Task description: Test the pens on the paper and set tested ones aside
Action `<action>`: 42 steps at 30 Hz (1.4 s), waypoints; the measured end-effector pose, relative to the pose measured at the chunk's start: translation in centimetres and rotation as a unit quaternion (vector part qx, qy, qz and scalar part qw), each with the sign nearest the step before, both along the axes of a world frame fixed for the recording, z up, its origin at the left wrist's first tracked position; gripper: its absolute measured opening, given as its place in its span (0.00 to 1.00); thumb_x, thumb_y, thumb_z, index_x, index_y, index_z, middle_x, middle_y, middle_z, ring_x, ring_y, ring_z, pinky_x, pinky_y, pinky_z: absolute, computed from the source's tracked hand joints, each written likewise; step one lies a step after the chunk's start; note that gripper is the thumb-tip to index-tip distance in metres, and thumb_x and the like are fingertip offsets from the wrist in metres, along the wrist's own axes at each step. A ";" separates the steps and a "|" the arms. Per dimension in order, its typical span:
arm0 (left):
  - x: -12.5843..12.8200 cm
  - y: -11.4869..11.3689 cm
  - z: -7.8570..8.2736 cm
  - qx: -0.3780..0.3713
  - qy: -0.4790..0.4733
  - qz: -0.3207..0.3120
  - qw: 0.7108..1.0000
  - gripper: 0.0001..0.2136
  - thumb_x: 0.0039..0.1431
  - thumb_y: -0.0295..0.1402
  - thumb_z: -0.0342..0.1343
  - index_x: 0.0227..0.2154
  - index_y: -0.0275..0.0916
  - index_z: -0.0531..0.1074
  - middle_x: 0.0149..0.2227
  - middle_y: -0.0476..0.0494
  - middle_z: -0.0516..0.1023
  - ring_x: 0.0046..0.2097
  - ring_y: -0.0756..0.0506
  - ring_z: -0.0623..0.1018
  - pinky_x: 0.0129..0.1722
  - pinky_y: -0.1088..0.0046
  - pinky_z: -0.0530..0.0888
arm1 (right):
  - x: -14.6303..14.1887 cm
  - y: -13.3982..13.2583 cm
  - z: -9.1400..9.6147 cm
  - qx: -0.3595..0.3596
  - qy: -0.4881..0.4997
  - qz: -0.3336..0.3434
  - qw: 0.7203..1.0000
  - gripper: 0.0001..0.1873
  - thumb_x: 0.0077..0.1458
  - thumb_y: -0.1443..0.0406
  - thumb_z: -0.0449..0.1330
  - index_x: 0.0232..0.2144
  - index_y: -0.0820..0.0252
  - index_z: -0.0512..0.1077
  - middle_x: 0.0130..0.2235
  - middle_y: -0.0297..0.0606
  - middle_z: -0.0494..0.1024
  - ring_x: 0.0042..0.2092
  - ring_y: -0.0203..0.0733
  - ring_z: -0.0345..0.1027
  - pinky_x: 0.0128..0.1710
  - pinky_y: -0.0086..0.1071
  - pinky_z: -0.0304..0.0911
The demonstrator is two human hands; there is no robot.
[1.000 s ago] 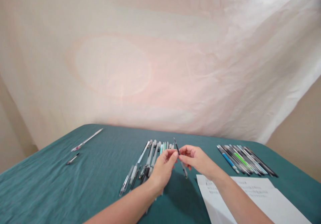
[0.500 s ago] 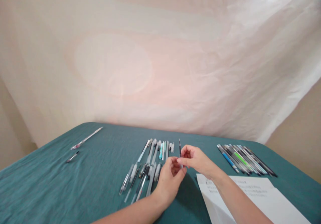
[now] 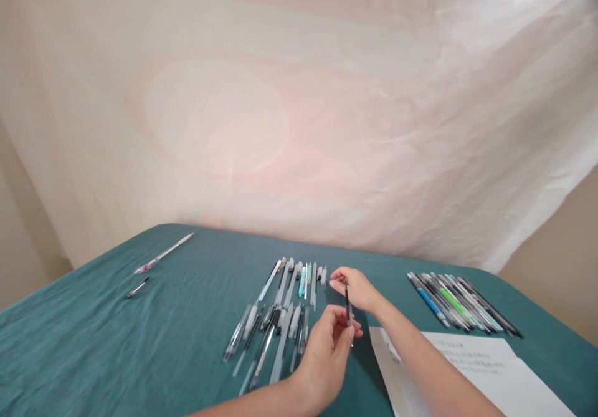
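Upright between the thumb and fingers of my left hand (image 3: 327,348) is a slim dark pen (image 3: 347,298), its lower end partly covered by the fingers. My right hand (image 3: 355,287) is farther back, behind the pen, with its thumb and fingertips a little apart and nothing visible between them. Its fingertips are close to some short pale pen caps (image 3: 322,275) at the right end of the back row of pens (image 3: 286,280). A front row of clear and dark pens and caps (image 3: 280,345) lies just left of my left hand.
White paper sheets (image 3: 509,373) with writing lie under my right forearm. At the right is a row of pens (image 3: 462,301), with blue and green among them. A long clear pen (image 3: 164,254) and a short dark cap (image 3: 138,287) lie at the left on the green cloth (image 3: 93,342).
My right hand has come off the pen and moved back toward the pale caps. My left hand keeps the pen and has shifted slightly right and nearer to me.
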State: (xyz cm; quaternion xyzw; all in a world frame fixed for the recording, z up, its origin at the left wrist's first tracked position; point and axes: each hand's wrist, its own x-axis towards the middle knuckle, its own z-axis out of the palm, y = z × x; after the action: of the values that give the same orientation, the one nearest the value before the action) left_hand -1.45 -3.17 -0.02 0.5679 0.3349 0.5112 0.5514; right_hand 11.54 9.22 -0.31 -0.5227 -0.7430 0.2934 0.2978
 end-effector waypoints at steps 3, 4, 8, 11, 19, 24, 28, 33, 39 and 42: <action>0.0 0.1 -0.1 -0.011 0.004 -0.004 1.000 0.03 0.58 0.27 0.47 0.36 0.35 0.62 0.36 0.41 0.70 0.39 0.45 0.73 0.41 0.66 0.68 | -0.9 1.0 -1.2 0.006 -0.029 -0.011 1.000 0.12 0.44 0.64 0.60 0.34 0.63 0.72 0.29 0.39 0.75 0.30 0.39 0.67 0.31 0.31 0.60; 0.0 0.2 -0.2 -0.015 0.004 -0.006 1.000 0.03 0.58 0.27 0.47 0.36 0.35 0.62 0.36 0.41 0.70 0.39 0.45 0.74 0.40 0.66 0.68 | -1.0 1.2 -1.4 0.007 -0.037 -0.012 0.999 0.12 0.44 0.63 0.60 0.34 0.63 0.72 0.28 0.39 0.75 0.29 0.39 0.67 0.30 0.30 0.60; -0.1 0.4 -0.4 -0.026 0.010 -0.011 1.000 0.03 0.58 0.26 0.47 0.35 0.36 0.61 0.35 0.42 0.70 0.38 0.45 0.74 0.38 0.68 0.69 | -1.1 1.6 -1.9 0.020 -0.064 -0.011 0.998 0.11 0.43 0.63 0.60 0.32 0.62 0.72 0.28 0.38 0.75 0.29 0.38 0.67 0.29 0.29 0.59; -0.1 0.4 -0.5 -0.033 0.018 -0.012 0.999 0.03 0.58 0.26 0.47 0.35 0.36 0.61 0.35 0.42 0.70 0.38 0.46 0.74 0.37 0.69 0.69 | -0.9 1.4 -1.8 0.029 -0.080 -0.001 0.996 0.09 0.44 0.64 0.59 0.30 0.61 0.72 0.28 0.36 0.75 0.29 0.37 0.66 0.29 0.28 0.58; 0.0 0.4 -0.7 -0.033 0.012 -0.018 0.999 0.04 0.58 0.26 0.46 0.36 0.35 0.61 0.35 0.41 0.70 0.37 0.46 0.73 0.38 0.67 0.69 | -0.4 0.6 -1.3 0.027 -0.107 0.021 0.994 0.04 0.42 0.70 0.57 0.26 0.62 0.71 0.25 0.34 0.74 0.26 0.35 0.63 0.27 0.26 0.55; -0.1 0.5 -0.7 -0.030 0.027 -0.012 0.999 0.04 0.59 0.28 0.46 0.37 0.36 0.60 0.35 0.41 0.70 0.37 0.46 0.73 0.38 0.68 0.69 | -0.7 0.2 -0.9 0.026 -0.085 0.030 0.996 0.01 0.42 0.70 0.59 0.22 0.62 0.70 0.26 0.35 0.72 0.29 0.36 0.63 0.30 0.28 0.56; -0.2 0.4 -0.6 -0.031 0.035 -0.011 0.999 0.04 0.59 0.28 0.46 0.37 0.36 0.61 0.35 0.42 0.70 0.38 0.46 0.73 0.38 0.68 0.68 | -0.2 0.0 0.7 0.011 -0.036 0.021 0.999 0.03 0.46 0.69 0.56 0.25 0.63 0.70 0.23 0.34 0.70 0.26 0.35 0.62 0.28 0.28 0.58; -0.1 0.5 -0.6 -0.029 0.028 -0.014 0.999 0.04 0.59 0.29 0.47 0.36 0.37 0.62 0.35 0.43 0.70 0.37 0.47 0.74 0.38 0.70 0.69 | 1.9 -0.8 4.8 -0.010 0.091 0.014 0.996 0.15 0.56 0.62 0.49 0.42 0.64 0.67 0.32 0.38 0.72 0.31 0.34 0.65 0.31 0.28 0.62; -0.1 0.6 -0.8 -0.020 0.024 -0.019 0.999 0.03 0.59 0.30 0.47 0.35 0.37 0.62 0.34 0.44 0.70 0.36 0.47 0.73 0.38 0.70 0.68 | 2.4 -3.2 8.4 -0.102 0.280 0.055 0.953 0.16 0.47 0.57 0.61 0.34 0.62 0.71 0.32 0.38 0.74 0.34 0.37 0.68 0.34 0.30 0.63; -0.1 0.6 -0.9 -0.020 0.020 -0.015 0.999 0.03 0.59 0.30 0.47 0.35 0.38 0.62 0.34 0.45 0.70 0.36 0.47 0.73 0.38 0.70 0.69 | 2.1 -3.8 8.9 -0.094 0.248 0.064 0.962 0.15 0.46 0.57 0.62 0.32 0.63 0.71 0.33 0.38 0.75 0.35 0.37 0.67 0.35 0.30 0.63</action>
State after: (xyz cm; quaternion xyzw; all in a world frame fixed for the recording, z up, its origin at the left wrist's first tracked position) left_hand -1.52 -2.55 -0.94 0.5715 0.3478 0.4846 0.5635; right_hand 13.68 5.46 8.55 -0.4109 -0.6469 0.5006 0.4026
